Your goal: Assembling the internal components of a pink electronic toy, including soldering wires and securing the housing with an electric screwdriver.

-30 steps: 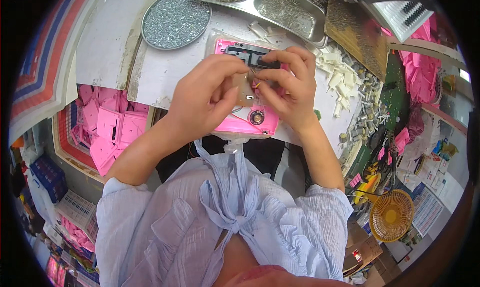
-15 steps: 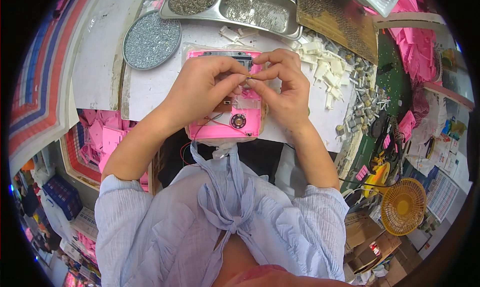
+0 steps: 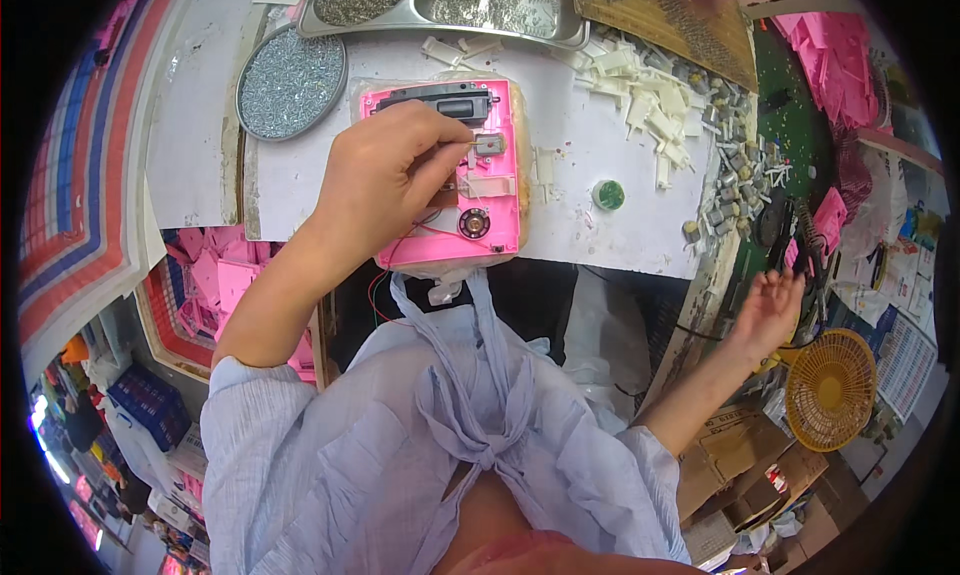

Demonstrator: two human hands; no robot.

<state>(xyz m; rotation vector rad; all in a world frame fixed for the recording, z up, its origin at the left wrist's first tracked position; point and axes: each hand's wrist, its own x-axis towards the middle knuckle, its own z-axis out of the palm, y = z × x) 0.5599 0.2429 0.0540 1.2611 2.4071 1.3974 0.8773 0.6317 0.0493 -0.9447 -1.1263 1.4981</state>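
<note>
- The white worktop [image 3: 610, 250] is supporting the work directly before the person.
- The pink housing [image 3: 505, 237] is lying open side up on it, its longer axis running away from the body; it is appearing glossy, shallow and rimmed.
- The left hand [image 3: 390, 175] is overlapping the housing's left side and is clearly the nearer; its thumb and forefinger are pinching together.
- The right hand [image 3: 770, 310] is hanging well apart to the right, beside a dark tool [image 3: 786, 237]; its fingers are curling loosely with gaps between them. Nothing is showing in its grasp; whether it is touching the tool cannot be told.
- A black bar-shaped part [image 3: 455, 106] is lying crosswise at the housing's far end.
- A round speaker [image 3: 474, 223] is sitting near the close edge.
- A small grey block [image 3: 490, 145] is resting just right of the left fingertips.
- A thin strand [image 3: 474, 142] is seemingly being pinched there.
</note>
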